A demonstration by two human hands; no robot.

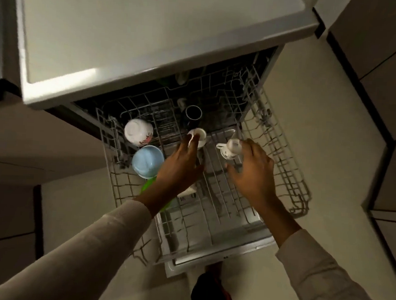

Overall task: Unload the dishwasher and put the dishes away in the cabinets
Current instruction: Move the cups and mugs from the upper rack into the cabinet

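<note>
Pulled-out dishwasher rack [276, 155]: floral bowl [138, 131] at 9 o'clock, blue bowl [147, 161] at 8; left hand [179, 169] touches white cup [198, 135] mid-rack, grip unclear; right hand [254, 175] at 3 o'clock grips teacup [231, 148]

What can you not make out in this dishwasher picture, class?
All head view.
The green plastic dish: mostly covered by the left hand and light blue plastic bowl.
The white item below the left hand: palm hides it.
Rear of the white wire rack: dark, under the grey countertop.
Grip of the right hand on the small white flowered cup: blurred.
</note>
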